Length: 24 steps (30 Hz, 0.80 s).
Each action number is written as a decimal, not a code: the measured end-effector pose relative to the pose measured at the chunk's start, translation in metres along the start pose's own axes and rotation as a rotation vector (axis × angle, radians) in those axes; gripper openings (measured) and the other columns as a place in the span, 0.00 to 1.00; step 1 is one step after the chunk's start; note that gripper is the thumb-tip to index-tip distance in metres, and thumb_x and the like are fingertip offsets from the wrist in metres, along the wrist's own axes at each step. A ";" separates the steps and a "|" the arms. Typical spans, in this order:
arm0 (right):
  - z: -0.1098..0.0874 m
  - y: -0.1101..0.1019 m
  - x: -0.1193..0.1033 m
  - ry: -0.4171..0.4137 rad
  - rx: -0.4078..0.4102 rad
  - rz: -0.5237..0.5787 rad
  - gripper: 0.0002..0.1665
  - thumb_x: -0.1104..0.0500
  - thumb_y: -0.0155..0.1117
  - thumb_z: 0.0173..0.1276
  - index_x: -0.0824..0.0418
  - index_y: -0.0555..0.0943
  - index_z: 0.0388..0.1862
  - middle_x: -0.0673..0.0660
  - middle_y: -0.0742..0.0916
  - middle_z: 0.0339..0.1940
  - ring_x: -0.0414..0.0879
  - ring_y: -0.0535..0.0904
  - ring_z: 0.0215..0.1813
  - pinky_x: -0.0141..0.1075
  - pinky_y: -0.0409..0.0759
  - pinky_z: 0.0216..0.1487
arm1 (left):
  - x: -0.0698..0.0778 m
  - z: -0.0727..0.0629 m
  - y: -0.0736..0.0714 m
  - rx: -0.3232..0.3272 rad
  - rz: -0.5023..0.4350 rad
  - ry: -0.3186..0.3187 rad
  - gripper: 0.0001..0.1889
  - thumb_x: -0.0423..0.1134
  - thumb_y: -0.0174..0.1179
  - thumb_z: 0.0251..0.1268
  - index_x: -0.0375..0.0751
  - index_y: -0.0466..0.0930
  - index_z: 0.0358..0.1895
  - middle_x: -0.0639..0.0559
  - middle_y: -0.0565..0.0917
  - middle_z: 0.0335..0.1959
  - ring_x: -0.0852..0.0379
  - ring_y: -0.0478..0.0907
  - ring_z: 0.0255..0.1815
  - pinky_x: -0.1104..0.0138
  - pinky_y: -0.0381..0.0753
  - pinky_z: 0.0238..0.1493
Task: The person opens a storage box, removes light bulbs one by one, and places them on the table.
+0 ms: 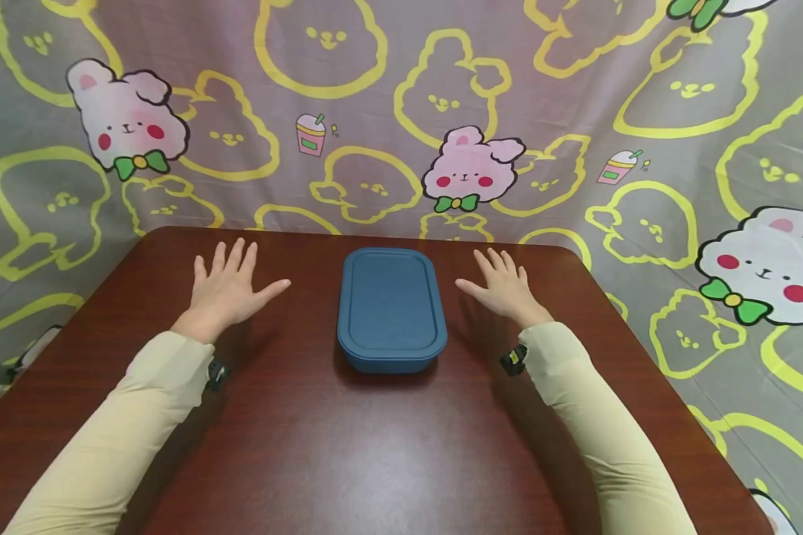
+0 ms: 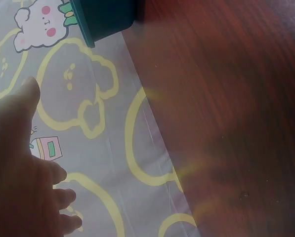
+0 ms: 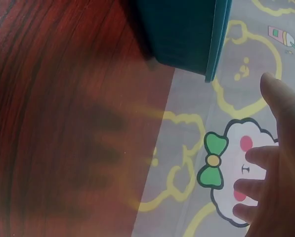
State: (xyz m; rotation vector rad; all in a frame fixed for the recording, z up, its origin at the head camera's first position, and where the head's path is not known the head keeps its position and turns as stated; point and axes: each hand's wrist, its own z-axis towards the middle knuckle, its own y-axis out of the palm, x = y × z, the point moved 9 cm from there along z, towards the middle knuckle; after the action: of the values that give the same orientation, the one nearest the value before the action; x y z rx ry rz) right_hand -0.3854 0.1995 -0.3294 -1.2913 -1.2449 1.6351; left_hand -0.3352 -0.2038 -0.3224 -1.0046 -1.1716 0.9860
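A blue rectangular lidded box [image 1: 392, 305] with rounded corners stands on the brown table, its lid on. To its left is my left hand [image 1: 226, 291], fingers spread and palm down, holding nothing. My right hand [image 1: 506, 286] is on the other side, nearer the box, with its fingers also extended and nothing in them. Both hands are apart from the box. In the left wrist view the box's side [image 2: 105, 19] shows at the top, beyond the thumb. The right wrist view has the box's corner [image 3: 187, 34] at the top and the right fingers at the right edge.
The dark wood table [image 1: 375, 461] has a glossy top with rounded far corners. Behind it and along its sides hangs a grey curtain [image 1: 368, 134] printed with yellow outlines and white rabbits. Small dark wrist cameras [image 1: 514, 360] sit under both cuffs.
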 end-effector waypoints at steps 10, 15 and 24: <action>0.001 -0.002 -0.010 -0.027 0.012 0.006 0.51 0.29 0.45 0.63 0.56 0.46 0.75 0.64 0.51 0.73 0.60 0.37 0.72 0.60 0.34 0.64 | 0.007 0.003 0.005 -0.016 -0.018 0.015 0.53 0.72 0.39 0.58 0.29 0.39 0.71 0.30 0.40 0.71 0.32 0.31 0.69 0.42 0.26 0.62; 0.004 0.001 -0.014 -0.034 0.005 0.021 0.51 0.29 0.45 0.63 0.56 0.46 0.75 0.63 0.52 0.73 0.61 0.38 0.72 0.60 0.36 0.64 | 0.012 0.006 0.009 -0.020 -0.035 0.027 0.53 0.72 0.38 0.59 0.29 0.38 0.71 0.30 0.40 0.71 0.33 0.31 0.69 0.43 0.28 0.63; 0.002 0.011 -0.031 -0.059 -0.021 0.167 0.48 0.33 0.47 0.65 0.58 0.48 0.74 0.60 0.55 0.73 0.57 0.42 0.72 0.55 0.42 0.66 | 0.037 0.007 0.024 -0.090 -0.172 0.078 0.49 0.67 0.39 0.64 0.26 0.37 0.70 0.29 0.41 0.70 0.34 0.34 0.70 0.45 0.34 0.65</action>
State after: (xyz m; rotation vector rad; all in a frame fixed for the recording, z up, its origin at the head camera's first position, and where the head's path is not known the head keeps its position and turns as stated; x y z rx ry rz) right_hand -0.3787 0.1675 -0.3306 -1.4014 -1.2195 1.7935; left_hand -0.3393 -0.1615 -0.3352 -0.9869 -1.2243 0.7574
